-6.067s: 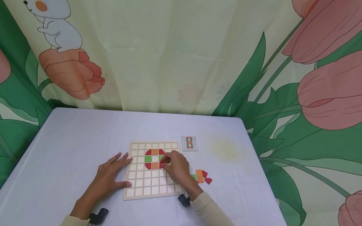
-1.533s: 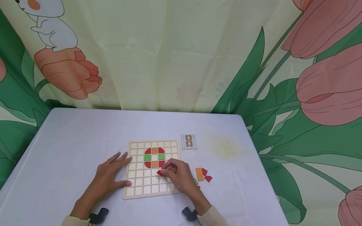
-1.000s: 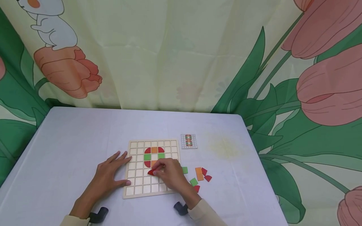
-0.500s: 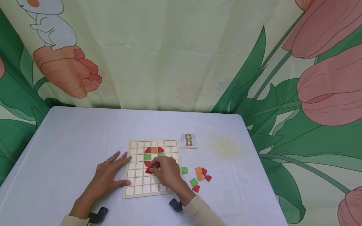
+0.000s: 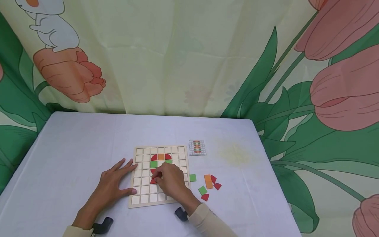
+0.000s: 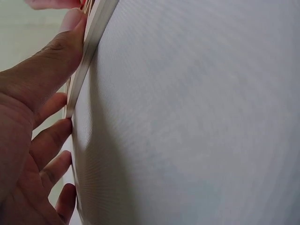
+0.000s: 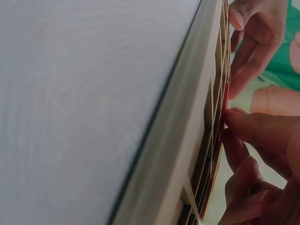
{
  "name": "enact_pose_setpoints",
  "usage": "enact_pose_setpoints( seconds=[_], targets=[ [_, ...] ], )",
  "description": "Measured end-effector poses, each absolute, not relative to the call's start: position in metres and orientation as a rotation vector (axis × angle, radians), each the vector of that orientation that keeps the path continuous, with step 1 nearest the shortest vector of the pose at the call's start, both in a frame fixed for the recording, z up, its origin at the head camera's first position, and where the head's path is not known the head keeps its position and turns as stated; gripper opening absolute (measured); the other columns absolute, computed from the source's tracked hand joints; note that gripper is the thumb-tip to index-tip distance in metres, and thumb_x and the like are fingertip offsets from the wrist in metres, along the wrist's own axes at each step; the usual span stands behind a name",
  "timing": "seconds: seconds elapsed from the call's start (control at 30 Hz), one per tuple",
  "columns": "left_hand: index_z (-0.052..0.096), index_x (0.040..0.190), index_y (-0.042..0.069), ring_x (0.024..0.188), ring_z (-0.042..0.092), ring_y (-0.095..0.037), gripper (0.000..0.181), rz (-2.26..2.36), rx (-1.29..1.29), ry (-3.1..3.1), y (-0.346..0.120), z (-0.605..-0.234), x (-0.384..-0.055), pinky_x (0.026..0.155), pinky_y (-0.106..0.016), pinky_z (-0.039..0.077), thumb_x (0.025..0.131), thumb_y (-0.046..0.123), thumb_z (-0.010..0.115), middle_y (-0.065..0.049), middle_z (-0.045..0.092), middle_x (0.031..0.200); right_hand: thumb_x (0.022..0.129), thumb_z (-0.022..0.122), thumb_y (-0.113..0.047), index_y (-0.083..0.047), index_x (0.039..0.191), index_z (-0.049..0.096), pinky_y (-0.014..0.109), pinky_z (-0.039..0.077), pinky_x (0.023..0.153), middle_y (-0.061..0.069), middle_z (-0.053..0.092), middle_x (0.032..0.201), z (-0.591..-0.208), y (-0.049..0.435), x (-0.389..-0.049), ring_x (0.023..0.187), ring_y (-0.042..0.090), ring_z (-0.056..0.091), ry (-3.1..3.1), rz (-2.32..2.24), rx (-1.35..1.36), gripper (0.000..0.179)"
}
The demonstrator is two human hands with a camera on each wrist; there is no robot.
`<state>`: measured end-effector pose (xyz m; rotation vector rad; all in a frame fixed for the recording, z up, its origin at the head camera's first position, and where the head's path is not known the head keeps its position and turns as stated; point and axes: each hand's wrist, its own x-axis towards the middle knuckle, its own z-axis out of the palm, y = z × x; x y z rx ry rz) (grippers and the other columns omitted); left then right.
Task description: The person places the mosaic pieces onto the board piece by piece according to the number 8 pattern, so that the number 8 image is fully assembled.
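A wooden grid board (image 5: 144, 198) lies on the table with a ring of red, orange and green (image 5: 153, 164) tiles set in its upper middle. My right hand (image 5: 170, 179) bends over the ring's lower part and hides some of it. Between thumb and forefinger it pinches a red rounded-corner tile (image 5: 152, 181), at a cell just below the ring's lower left tile. In the right wrist view that red tile (image 7: 226, 99) lies low against the grid. My left hand (image 5: 113, 181) rests spread along the board's left edge, its thumb (image 6: 70, 35) on the rim.
To the board's right lie loose tiles: a green square (image 5: 193, 178), another green square (image 5: 202, 190), orange tiles (image 5: 208, 181) and several red ones (image 5: 205, 197). A small pattern card (image 5: 197, 147) sits beyond them. Behind the table hangs a printed curtain (image 5: 148, 65).
My right hand has carried the red tile leftward across the board to the cell below the ring's lower left. The loose tiles at right are uncovered. My left hand stays in place.
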<state>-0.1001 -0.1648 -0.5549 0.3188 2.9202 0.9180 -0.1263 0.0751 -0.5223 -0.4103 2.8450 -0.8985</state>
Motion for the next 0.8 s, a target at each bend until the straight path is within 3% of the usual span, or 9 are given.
enact_pose_setpoints(
  seconds=[0.27, 0.8],
  targets=[
    [0.056, 0.156, 0.022, 0.160, 0.029, -0.041, 0.099, 0.906, 0.320, 2.917, -0.1649, -0.5530, -0.1007, 0.112, -0.069, 0.031, 0.068, 0.041, 0.099, -0.010, 0.046, 0.167, 0.088, 0.088, -0.014, -0.025, 0.082, 0.080, 0.023, 0.041, 0.057, -0.017, 0.065, 0.071, -0.5241, 0.0757, -0.1289, 0.071, -0.002, 0.055, 2.824, -0.913, -0.389, 0.014],
    [0.056, 0.156, 0.021, 0.160, 0.029, -0.042, 0.099, 0.887, 0.305, 2.912, -0.1627, -0.5529, -0.0994, 0.112, -0.071, 0.031, 0.068, 0.041, 0.099, -0.011, 0.045, 0.168, 0.087, 0.089, -0.020, -0.026, 0.094, 0.083, 0.020, 0.041, 0.065, -0.016, 0.064, 0.081, -0.5229, 0.0824, -0.1199, 0.077, -0.002, 0.054, 2.846, -0.883, -0.387, 0.010]
  ],
)
